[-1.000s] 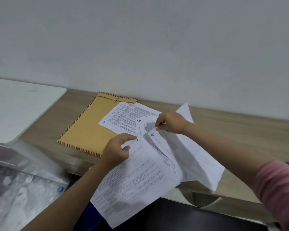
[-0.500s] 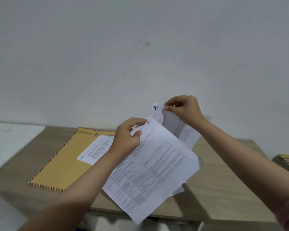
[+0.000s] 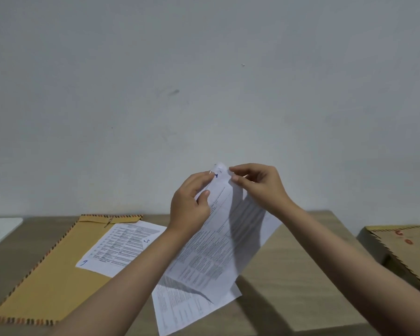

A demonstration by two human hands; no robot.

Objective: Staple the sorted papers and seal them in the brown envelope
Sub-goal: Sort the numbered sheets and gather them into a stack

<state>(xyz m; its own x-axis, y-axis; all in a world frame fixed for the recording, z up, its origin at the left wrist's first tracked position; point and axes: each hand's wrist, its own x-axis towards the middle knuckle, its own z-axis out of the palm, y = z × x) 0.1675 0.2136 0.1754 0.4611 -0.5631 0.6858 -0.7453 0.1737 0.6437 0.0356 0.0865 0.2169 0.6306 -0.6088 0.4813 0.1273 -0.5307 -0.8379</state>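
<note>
Head view: I see both hands, left hand and right hand, pinching the printed sheets by one top corner above the surface, likely squaring them for stapling. Brown envelope lies left, flat.

Soft, even light; arm shadows fall on the desk; paper corner perhaps motion-blurred.

We take this for an office or desk workspace. A wooden desk stands against a bare grey wall. On it lie a brown envelope with a striped border, printed sheets with handwritten numbers, and a second envelope at the right edge. A white surface sits at far left.
</note>
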